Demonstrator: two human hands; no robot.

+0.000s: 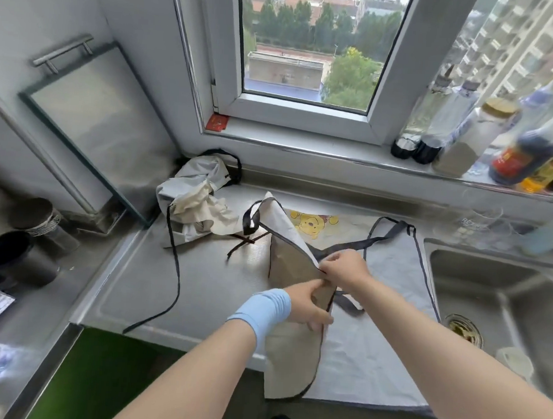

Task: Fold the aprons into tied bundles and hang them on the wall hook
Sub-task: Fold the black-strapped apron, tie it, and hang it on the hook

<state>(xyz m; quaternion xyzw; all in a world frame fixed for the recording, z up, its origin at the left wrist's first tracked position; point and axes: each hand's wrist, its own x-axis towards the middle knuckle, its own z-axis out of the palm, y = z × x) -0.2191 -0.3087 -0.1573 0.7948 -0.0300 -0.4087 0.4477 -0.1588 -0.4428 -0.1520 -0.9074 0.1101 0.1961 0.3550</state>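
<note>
Two aprons visible on the steel counter [205, 289].

Apron 1, the grey apron [387, 342]: spread flat at the counter's right end, just beside the sink [502, 307]. Long axis runs front to back; bib end with the neck loop [393, 231] points at the back edge under the window sill [305, 146], hem hangs over the front edge. Yellow cartoon bear print [311, 224] shows near the back edge. Left side is folded over toward the middle, beige underside up; that folded flap [289, 349] also runs front to back, its far corner lifted and tilted up.

Left hand [311, 305], blue band at the wrist: fingers closed, pinching the flap's dark-trimmed edge. Right hand [346, 268]: fingers together, pinching the same edge a little farther back. Hands are near each other, not touching as far as I can tell.

Apron 2, the crumpled apron [194, 201]: loose heap in the back left corner of the counter, no clear long axis. One dark tie strap [176, 268] trails from it toward the front edge, end reaching that edge. Another short strap [244, 243] lies between the heap and apron 1.

Also: glass cutting board [89, 123] leaning on the left wall; about seven bottles [467, 136] on the sill, right side, blurred, count uncertain; two dark cups [16, 255] on the lower surface at left.
</note>
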